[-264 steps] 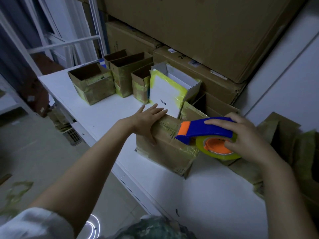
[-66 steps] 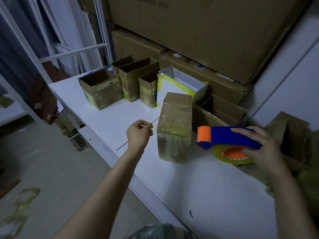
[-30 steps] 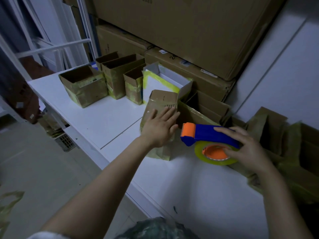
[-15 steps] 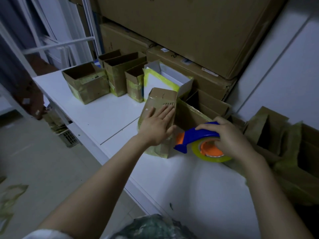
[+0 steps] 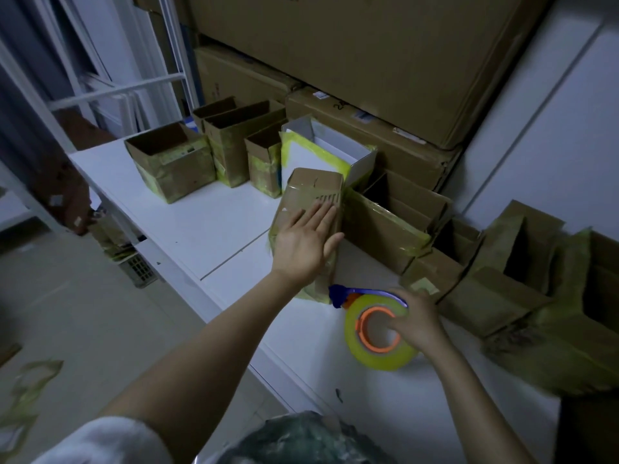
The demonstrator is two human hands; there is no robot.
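Note:
A small taped brown cardboard box (image 5: pixel 311 192) stands upright on the white table (image 5: pixel 207 226). My left hand (image 5: pixel 306 241) lies flat on the box's near face, fingers straight and spread. My right hand (image 5: pixel 417 321) grips a blue and orange tape dispenser (image 5: pixel 365 296) that carries a yellow tape roll (image 5: pixel 375 349). The dispenser's blue nose touches the box's lower right corner, close to the table top. The roll's open side faces me.
Several open brown boxes (image 5: pixel 170 162) and a white box with yellow tape (image 5: pixel 335 155) stand behind. Large cartons (image 5: pixel 351 51) are stacked at the back. Crumpled taped cardboard (image 5: pixel 522 296) lies at the right. The table edge (image 5: pixel 234 316) runs diagonally, floor to the left.
My right hand has brought the dispenser down along the box's side to its bottom corner and tilted the roll toward me. My left hand stays pressed on the box.

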